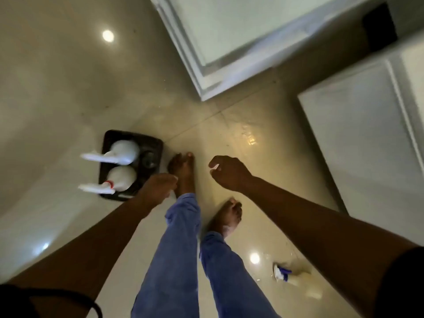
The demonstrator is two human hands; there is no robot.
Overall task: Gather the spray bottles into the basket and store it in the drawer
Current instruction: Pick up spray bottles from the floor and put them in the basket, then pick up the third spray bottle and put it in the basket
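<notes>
A dark rectangular basket (153, 145) stands on the shiny floor at the left. Two white spray bottles stand in it: one with a white trigger (125, 150) and one with a red collar (121, 177). A dark round object (148, 158) lies in the basket's right half. A third spray bottle (284, 273), clear with a blue and white trigger, lies on the floor at the lower right. My left hand (158, 189) hovers by the basket's near right corner, fingers curled, holding nothing. My right hand (227, 172) hangs over bare floor, fingers loosely curled and empty.
White cabinet fronts are at the upper right: an open door or drawer panel (220, 42) and a closed panel (362, 134), with a dark gap (380, 31) between them. My bare feet (183, 171) and jeans-clad legs (181, 249) stand right of the basket.
</notes>
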